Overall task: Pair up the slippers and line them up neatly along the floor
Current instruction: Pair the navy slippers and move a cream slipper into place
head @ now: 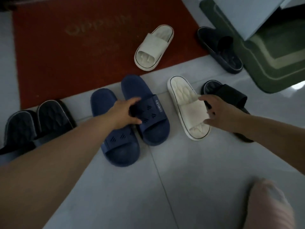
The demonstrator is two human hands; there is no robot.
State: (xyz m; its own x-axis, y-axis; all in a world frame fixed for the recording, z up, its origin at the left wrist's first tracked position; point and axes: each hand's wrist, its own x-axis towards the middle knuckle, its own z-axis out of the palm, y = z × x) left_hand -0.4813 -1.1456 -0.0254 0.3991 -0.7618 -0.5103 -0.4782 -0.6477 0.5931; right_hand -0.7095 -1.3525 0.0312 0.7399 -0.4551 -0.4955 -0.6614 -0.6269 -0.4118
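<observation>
Seen from above: pale tiled floor, eight slippers scattered on it. At centre, two navy slippers side by side, touching. Left hand resting on the strap of the right-hand navy slipper, fingers spread and curled over the strap, thumb below; a firm grip cannot be confirmed. Right of centre, right hand over the strap of a white slipper, fingers apart and bent, touching or just above it, blurred. Just behind that hand, a black slipper, partly hidden. At left edge, a pair of black slippers with pale trim, side by side. Upper centre, a second white slipper on a red doormat. Upper right, a dark slipper beside a green mat.
</observation>
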